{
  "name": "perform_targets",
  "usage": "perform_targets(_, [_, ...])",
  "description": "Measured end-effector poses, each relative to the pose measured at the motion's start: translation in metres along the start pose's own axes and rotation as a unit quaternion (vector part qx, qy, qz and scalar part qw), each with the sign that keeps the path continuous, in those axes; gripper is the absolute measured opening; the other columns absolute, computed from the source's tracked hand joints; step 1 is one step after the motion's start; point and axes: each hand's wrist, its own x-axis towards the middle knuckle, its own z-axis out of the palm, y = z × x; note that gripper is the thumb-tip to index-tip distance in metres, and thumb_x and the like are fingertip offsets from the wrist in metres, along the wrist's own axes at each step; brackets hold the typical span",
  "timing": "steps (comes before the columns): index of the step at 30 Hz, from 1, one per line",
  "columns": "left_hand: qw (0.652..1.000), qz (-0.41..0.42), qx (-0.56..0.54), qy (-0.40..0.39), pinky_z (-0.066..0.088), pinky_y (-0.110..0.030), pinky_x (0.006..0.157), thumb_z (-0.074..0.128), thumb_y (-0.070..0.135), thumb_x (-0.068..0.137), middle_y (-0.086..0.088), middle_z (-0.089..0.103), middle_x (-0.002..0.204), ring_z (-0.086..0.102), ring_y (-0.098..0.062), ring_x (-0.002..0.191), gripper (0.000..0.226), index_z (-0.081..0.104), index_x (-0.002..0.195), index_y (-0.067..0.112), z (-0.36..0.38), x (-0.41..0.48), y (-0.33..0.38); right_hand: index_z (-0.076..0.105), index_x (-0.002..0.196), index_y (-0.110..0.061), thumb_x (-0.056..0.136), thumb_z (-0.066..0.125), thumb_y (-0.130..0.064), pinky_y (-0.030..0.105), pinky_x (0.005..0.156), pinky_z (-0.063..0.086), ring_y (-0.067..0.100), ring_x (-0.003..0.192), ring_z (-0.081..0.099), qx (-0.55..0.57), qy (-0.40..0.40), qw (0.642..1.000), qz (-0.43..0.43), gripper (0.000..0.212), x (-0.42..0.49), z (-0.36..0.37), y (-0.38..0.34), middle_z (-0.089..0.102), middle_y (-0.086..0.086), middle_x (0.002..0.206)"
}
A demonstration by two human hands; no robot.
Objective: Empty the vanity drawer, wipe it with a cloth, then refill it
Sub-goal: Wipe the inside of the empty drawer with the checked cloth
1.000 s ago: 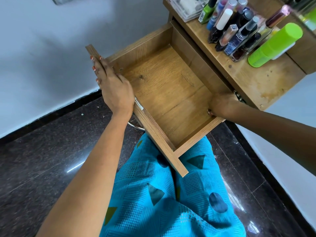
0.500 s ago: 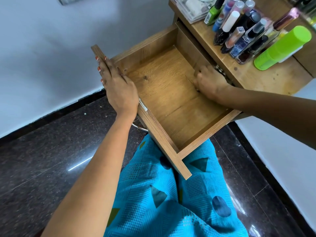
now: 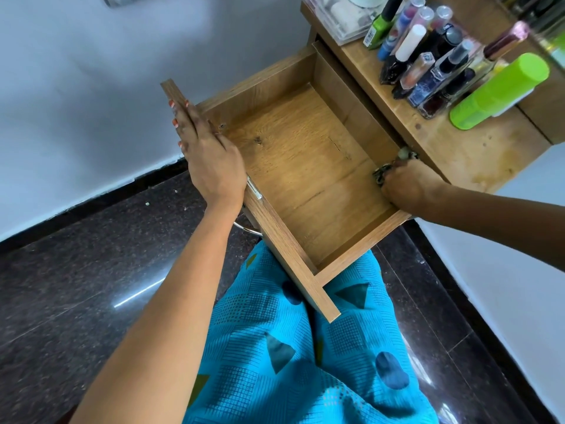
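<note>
The wooden vanity drawer [image 3: 299,166] is pulled out over my lap, and its bottom is bare. My left hand [image 3: 211,160] rests flat along the top edge of the drawer's front panel, fingers straight. My right hand [image 3: 406,188] is inside the drawer against its right wall. It grips a crumpled dark patterned cloth [image 3: 380,175], of which only small bits show past my fingers.
The vanity top [image 3: 458,148] at the right holds several nail polish bottles [image 3: 428,65], a green can [image 3: 501,90] lying down and a clear box [image 3: 339,16]. Dark polished floor [image 3: 76,286] lies to the left, beside a white wall. A metal handle [image 3: 249,229] hangs under the drawer front.
My right hand slid with the cloth from the near right corner up along the drawer's right wall, then back toward the near end. My left hand stayed on the front panel.
</note>
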Motion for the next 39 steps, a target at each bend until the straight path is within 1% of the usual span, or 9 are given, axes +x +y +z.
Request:
perform_targets(3, [1.000,-0.004,0.001,0.001,0.012,-0.027,0.114,0.027,0.013,0.098,-0.005,0.000,0.157,0.006,-0.019,0.145,0.051,0.010,0.147,0.011,0.000,0.001,0.000,0.052,0.126,-0.008,0.095,0.038,-0.010,0.037,0.110,0.031,0.023,0.128,0.044,-0.015,0.025,0.999,0.025,0.034,0.006,0.000,-0.002,0.051,0.006,0.134])
perform_targets(6, [1.000,-0.004,-0.003,0.002,0.012,-0.029,0.115,0.027,0.013,0.098,-0.005,0.000,0.157,0.007,-0.019,0.144,0.051,0.011,0.147,0.010,0.001,0.002,-0.001,0.038,0.138,-0.009,0.098,0.032,-0.011,0.039,0.117,0.010,0.024,0.143,0.017,-0.021,0.031,0.999,0.031,0.041,0.012,-0.006,0.001,0.033,0.007,0.149])
perform_targets(8, [1.000,-0.001,-0.008,0.003,0.010,-0.029,0.115,0.027,0.013,0.099,-0.006,0.000,0.157,0.007,-0.019,0.144,0.051,0.011,0.147,0.010,0.002,0.002,-0.001,0.027,0.143,-0.006,0.097,0.033,-0.011,0.040,0.117,0.006,0.025,0.144,0.008,-0.031,0.053,0.997,0.044,0.047,0.020,-0.014,0.005,0.022,0.009,0.153])
perform_targets(17, [1.000,0.008,-0.017,0.003,0.009,-0.026,0.115,0.028,0.012,0.098,-0.005,0.000,0.157,0.006,-0.017,0.144,0.051,0.012,0.146,0.010,0.005,0.006,-0.004,0.018,0.145,-0.008,0.094,0.042,-0.025,0.042,0.116,0.010,0.027,0.144,0.002,-0.102,0.146,0.979,0.101,0.059,0.083,-0.063,0.030,0.007,0.012,0.156])
perform_targets(20, [1.000,0.016,-0.025,0.004,0.021,-0.036,0.117,0.029,0.011,0.097,-0.005,0.000,0.157,0.010,-0.018,0.144,0.052,0.012,0.146,0.010,0.006,0.005,-0.005,0.023,0.145,-0.010,0.095,0.039,-0.027,0.042,0.116,0.011,0.025,0.145,0.005,-0.095,0.172,0.974,0.114,0.055,0.105,-0.084,0.041,0.012,0.009,0.156])
perform_targets(22, [0.999,0.020,-0.031,0.005,0.035,-0.041,0.110,0.030,0.011,0.097,-0.004,0.001,0.157,0.012,-0.020,0.144,0.052,0.013,0.146,0.011,0.006,0.005,-0.005,0.028,0.143,-0.013,0.095,0.040,-0.028,0.041,0.116,0.012,0.025,0.144,0.008,-0.076,0.182,0.973,0.120,0.052,0.114,-0.094,0.046,0.017,0.008,0.155])
perform_targets(27, [1.000,0.014,-0.027,0.006,0.043,-0.039,0.103,0.030,0.010,0.097,-0.004,0.002,0.157,0.013,-0.022,0.144,0.052,0.013,0.146,0.011,0.005,0.005,-0.003,0.033,0.141,-0.014,0.094,0.043,-0.025,0.041,0.115,0.016,0.026,0.144,0.010,-0.037,0.190,0.970,0.147,0.049,0.120,-0.095,0.047,0.021,0.009,0.153])
perform_targets(32, [0.999,0.013,-0.034,0.010,0.043,-0.038,0.104,0.030,0.008,0.096,-0.004,0.002,0.157,0.013,-0.020,0.144,0.053,0.013,0.146,0.011,0.006,0.004,-0.005,0.034,0.139,-0.004,0.096,0.040,-0.016,0.040,0.113,0.021,0.031,0.143,0.012,0.008,0.211,0.959,0.190,0.046,0.117,-0.103,0.046,0.026,0.016,0.150])
perform_targets(39, [0.999,0.019,-0.034,0.012,0.046,-0.041,0.100,0.030,0.008,0.096,-0.004,0.002,0.157,0.012,-0.018,0.144,0.053,0.012,0.146,0.011,0.009,0.007,-0.007,0.035,0.137,0.001,0.094,0.039,-0.006,0.041,0.114,0.019,0.035,0.140,0.017,-0.040,0.231,0.959,0.156,0.044,0.131,-0.094,0.044,0.029,0.019,0.146])
